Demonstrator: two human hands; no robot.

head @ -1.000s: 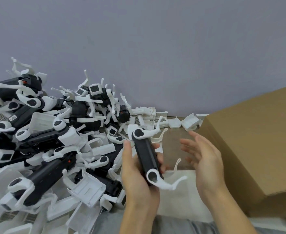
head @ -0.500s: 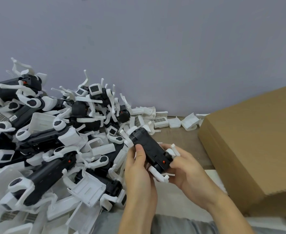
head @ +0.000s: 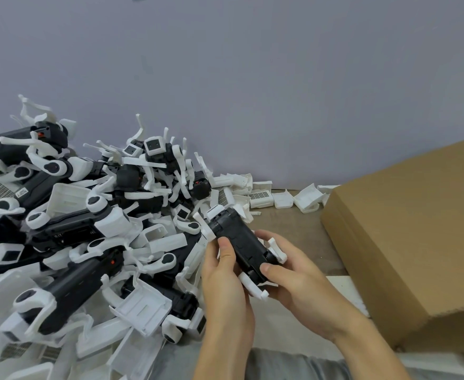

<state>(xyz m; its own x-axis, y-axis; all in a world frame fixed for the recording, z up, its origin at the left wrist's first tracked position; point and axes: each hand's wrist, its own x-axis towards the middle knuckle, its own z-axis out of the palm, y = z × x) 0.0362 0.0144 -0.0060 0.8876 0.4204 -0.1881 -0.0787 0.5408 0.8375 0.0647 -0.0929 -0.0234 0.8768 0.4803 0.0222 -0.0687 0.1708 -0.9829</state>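
Head view: the left grip (head: 222, 272) grasps a black module (head: 241, 242) from the left side. Its thumb (head: 225, 244) lies pressed on the upper face of the black body, and the remaining fingers curl beneath, out of sight. The right grip (head: 294, 278) grasps the near end of the same module: its thumb rests on the lower corner of the body and its fingers wrap round the far side. The module is held clear of the surface (head: 302, 229), tilted, with its far end pointing up and to the left. A white bracket (head: 252, 283) projects from the near end between the two grips. A second white fitting (head: 209, 223) sits at the far end.

Immediately left of the module lies a large pile (head: 88, 242) of similar black bodies and white plastic parts. The far end of the module overlaps the edge of this pile in the view; contact cannot be confirmed. Loose white shells (head: 283, 200) lie in a row along the foot of the grey wall (head: 252, 78), behind the module. A closed cardboard box (head: 403, 229) stands to the right, near the right grip but apart from it. A white sheet (head: 343, 292) lies on the surface below the right wrist, against the box. Grey fabric (head: 280, 363) fills the lower edge of the frame beneath both forearms.
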